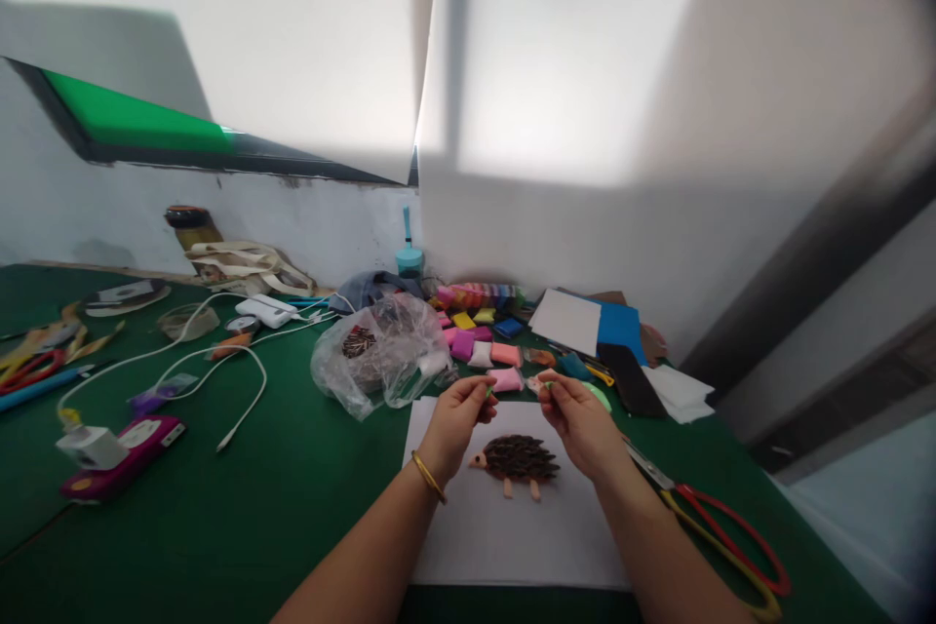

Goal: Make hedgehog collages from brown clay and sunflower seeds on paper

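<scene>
Over the upper left part of a white paper sheet (512,546), my left hand (463,414) pinches a small bit of green clay (489,392). My right hand (577,417) is level with it, its fingers closed on another small green bit (548,386). A gap separates the two hands. Below and between them on the paper lies a clay hedgehog (521,460) with dark brown spines, a peach face at the left and two peach legs.
Red-and-yellow-handled scissors (721,531) lie by my right forearm. Coloured clay packets (504,353) and a clear plastic bag (376,356) are behind the paper. A dark phone (633,380) is at the right. White cables and a magenta power strip (128,458) lie left.
</scene>
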The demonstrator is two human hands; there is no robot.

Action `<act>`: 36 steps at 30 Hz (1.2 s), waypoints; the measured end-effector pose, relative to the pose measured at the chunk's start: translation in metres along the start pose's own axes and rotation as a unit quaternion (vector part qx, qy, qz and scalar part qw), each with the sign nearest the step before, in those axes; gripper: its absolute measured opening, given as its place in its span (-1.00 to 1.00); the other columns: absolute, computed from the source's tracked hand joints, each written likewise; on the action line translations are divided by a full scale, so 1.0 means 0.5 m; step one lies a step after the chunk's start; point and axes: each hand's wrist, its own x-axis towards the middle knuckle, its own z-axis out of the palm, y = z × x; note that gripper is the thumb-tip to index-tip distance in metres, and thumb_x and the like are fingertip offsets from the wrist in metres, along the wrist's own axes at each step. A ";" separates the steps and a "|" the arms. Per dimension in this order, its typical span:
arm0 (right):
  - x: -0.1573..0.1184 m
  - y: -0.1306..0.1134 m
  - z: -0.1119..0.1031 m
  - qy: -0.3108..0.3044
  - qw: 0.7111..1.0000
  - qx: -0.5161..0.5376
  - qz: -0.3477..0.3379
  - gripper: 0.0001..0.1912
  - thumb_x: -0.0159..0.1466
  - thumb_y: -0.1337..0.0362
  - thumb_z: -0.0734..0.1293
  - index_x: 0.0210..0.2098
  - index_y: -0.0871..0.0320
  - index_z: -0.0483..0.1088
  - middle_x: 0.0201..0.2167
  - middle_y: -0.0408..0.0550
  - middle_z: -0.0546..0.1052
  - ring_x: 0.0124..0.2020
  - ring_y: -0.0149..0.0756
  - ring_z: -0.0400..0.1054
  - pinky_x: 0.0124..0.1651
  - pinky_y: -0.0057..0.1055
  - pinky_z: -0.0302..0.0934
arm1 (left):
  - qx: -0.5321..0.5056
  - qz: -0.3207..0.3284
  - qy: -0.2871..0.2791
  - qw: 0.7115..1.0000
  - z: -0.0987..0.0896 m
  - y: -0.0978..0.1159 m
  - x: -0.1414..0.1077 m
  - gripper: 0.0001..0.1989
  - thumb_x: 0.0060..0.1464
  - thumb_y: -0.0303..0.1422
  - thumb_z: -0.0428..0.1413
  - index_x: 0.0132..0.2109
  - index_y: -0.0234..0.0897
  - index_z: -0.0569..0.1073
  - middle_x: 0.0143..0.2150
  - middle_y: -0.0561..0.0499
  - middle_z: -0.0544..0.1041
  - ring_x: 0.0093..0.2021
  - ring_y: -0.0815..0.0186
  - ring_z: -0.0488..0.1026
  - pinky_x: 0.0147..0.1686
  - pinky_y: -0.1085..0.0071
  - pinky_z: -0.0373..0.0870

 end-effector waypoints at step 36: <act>-0.013 -0.014 0.002 -0.046 0.964 -0.241 -0.099 -0.67 0.15 0.08 0.30 -0.18 0.12 0.46 -0.37 -0.10 0.48 -0.35 -0.33 0.33 -0.28 -0.40 0.22 | -0.025 -0.024 0.008 0.999 0.001 -0.006 -0.003 -0.67 -0.07 -0.22 0.20 -0.18 -0.35 0.44 -0.34 -0.07 0.52 -0.39 0.35 0.46 -0.31 0.39 0.39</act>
